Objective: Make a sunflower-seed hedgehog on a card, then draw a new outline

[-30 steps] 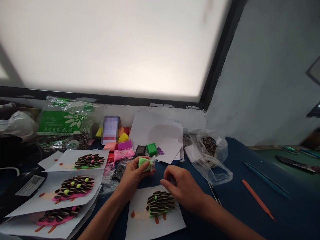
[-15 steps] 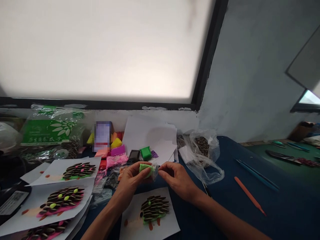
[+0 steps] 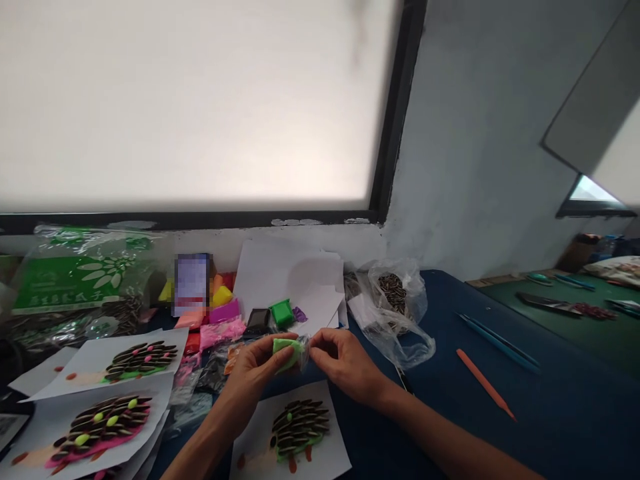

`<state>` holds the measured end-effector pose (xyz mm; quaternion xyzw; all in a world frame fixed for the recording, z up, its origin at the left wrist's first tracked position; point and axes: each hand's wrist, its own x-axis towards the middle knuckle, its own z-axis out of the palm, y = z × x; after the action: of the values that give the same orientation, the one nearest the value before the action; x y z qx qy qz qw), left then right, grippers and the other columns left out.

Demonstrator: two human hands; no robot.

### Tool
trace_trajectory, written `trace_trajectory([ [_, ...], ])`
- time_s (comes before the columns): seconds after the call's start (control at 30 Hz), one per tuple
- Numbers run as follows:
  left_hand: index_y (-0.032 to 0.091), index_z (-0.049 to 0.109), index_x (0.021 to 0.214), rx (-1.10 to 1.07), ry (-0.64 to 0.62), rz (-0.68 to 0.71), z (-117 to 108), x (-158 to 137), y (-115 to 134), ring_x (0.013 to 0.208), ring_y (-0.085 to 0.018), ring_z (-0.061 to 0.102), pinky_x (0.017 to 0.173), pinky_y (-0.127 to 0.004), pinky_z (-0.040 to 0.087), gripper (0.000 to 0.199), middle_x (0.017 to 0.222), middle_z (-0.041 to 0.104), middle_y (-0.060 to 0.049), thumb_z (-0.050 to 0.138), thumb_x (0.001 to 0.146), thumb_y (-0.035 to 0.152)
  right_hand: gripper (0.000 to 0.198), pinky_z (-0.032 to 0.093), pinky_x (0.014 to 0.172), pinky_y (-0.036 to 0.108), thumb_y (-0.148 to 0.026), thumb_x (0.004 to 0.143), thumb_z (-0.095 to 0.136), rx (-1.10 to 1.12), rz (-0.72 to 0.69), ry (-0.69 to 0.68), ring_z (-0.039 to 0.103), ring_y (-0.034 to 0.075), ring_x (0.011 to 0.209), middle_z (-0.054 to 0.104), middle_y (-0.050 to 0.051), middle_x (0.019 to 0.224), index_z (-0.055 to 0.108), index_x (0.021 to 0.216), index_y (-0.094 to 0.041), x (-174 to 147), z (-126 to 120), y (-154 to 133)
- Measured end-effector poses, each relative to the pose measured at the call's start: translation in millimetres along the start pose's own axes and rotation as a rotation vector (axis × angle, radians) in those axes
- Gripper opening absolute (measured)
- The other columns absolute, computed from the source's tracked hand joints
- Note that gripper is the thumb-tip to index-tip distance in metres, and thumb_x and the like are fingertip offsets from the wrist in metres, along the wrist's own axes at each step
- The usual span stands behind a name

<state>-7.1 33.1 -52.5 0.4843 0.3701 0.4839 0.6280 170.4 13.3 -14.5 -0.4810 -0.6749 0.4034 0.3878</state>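
The counter (image 3: 560, 427) bears a card (image 3: 300, 437), bright packs (image 3: 223, 332) and a seed bag (image 3: 395, 293). Rightward lie an orange stick (image 3: 485, 385) and a blue tool (image 3: 500, 343).

The squarish lump (image 3: 293, 349) is lime green, the bench (image 3: 440, 360) dark blue, the plastic bag's panel (image 3: 55, 281) green with white petals.

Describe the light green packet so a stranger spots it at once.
Below the bright window lies a blue table. Over its middle, the left hand holds the light green packet. It is paler than the darker green packet lying behind it.
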Motion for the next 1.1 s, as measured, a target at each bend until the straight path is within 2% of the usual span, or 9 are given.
trace_trajectory([
  [0.17, 0.017, 0.074, 0.102, 0.051, -0.013, -0.013, -1.7, 0.8, -0.7, 0.075, -0.021, 0.068, 0.077, -0.036, 0.055, 0.043, 0.087, 0.075, -0.007, 0.078, 0.069, 0.045, 0.009, 0.038, 0.056, 0.023, -0.016, 0.081, 0.053, 0.043, 0.050, -0.038, 0.050, 0.012, 0.060, 0.058, 0.000, 0.066, 0.062, 0.077, -0.015, 0.6, -0.6, 0.4],
  [0.37, 0.018, 0.074, 0.101, 0.056, -0.026, -0.014, -3.3, 2.2, -1.8, 0.077, -0.022, 0.067, 0.078, -0.035, 0.055, 0.044, 0.085, 0.074, -0.006, 0.078, 0.068, 0.048, 0.006, 0.037, 0.055, 0.023, -0.017, 0.081, 0.056, 0.037, -0.017, -0.045, 0.047, 0.011, 0.060, 0.055, -0.001, 0.067, 0.059, 0.076, -0.016, -1.3, 2.4, 3.7],
  [0.5, 0.017, 0.074, 0.098, 0.027, -0.013, 0.004, -2.2, 2.5, -2.5, 0.071, -0.019, 0.065, 0.069, -0.030, 0.054, 0.041, 0.080, 0.073, -0.005, 0.080, 0.067, 0.044, 0.009, 0.038, 0.056, 0.024, -0.018, 0.082, 0.054, 0.049, -0.009, -0.035, 0.049, 0.012, 0.061, 0.055, 0.000, 0.066, 0.057, 0.074, -0.016, 0.7, 2.0, 7.4],
  [0.6, 0.016, 0.074, 0.091, -0.010, -0.011, 0.010, -0.8, 2.5, -1.4, 0.065, -0.016, 0.061, 0.059, -0.026, 0.051, 0.036, 0.074, 0.071, -0.004, 0.081, 0.067, 0.042, 0.011, 0.034, 0.052, 0.023, -0.017, 0.082, 0.051, 0.018, 0.010, 0.013, 0.045, 0.011, 0.056, 0.052, -0.002, 0.062, 0.056, 0.073, -0.016, 2.3, 1.2, 7.8],
  [0.73, 0.016, 0.074, 0.088, -0.059, -0.056, -0.029, -1.8, 2.1, 1.3, 0.067, -0.016, 0.060, 0.058, -0.023, 0.049, 0.033, 0.075, 0.069, -0.004, 0.081, 0.068, 0.041, 0.014, 0.035, 0.051, 0.023, -0.017, 0.085, 0.049, 0.017, 0.023, 0.043, 0.044, 0.011, 0.053, 0.050, -0.002, 0.059, 0.057, 0.074, -0.016, 2.4, -0.3, 4.7],
  [0.87, 0.016, 0.074, 0.090, -0.080, -0.076, -0.076, -7.0, 3.5, 0.1, 0.071, -0.015, 0.061, 0.066, -0.024, 0.051, 0.034, 0.081, 0.069, -0.005, 0.083, 0.067, 0.039, 0.004, 0.042, 0.059, 0.024, -0.015, 0.081, 0.058, -0.049, -0.098, 0.135, 0.052, 0.012, 0.063, 0.056, -0.001, 0.070, 0.057, 0.078, -0.018, -0.9, -0.3, 2.3],
  [0.97, 0.016, 0.074, 0.090, -0.090, -0.069, -0.078, -8.7, 4.8, -2.6, 0.069, -0.014, 0.060, 0.068, -0.026, 0.052, 0.035, 0.079, 0.069, -0.004, 0.084, 0.065, 0.039, 0.009, 0.045, 0.064, 0.025, -0.009, 0.077, 0.061, -0.154, -0.225, 0.164, 0.056, 0.013, 0.069, 0.061, 0.001, 0.078, 0.061, 0.076, -0.018, -3.3, 1.6, 4.4],
  [1.1, 0.017, 0.073, 0.090, -0.126, -0.057, -0.081, -4.9, 4.6, -2.2, 0.068, -0.015, 0.061, 0.067, -0.028, 0.053, 0.041, 0.076, 0.068, -0.003, 0.088, 0.058, 0.038, 0.024, 0.048, 0.069, 0.026, -0.007, 0.080, 0.059, -0.166, -0.285, 0.126, 0.062, 0.015, 0.075, 0.069, 0.003, 0.093, 0.069, 0.096, -0.021, -4.7, 5.4, 10.2],
])
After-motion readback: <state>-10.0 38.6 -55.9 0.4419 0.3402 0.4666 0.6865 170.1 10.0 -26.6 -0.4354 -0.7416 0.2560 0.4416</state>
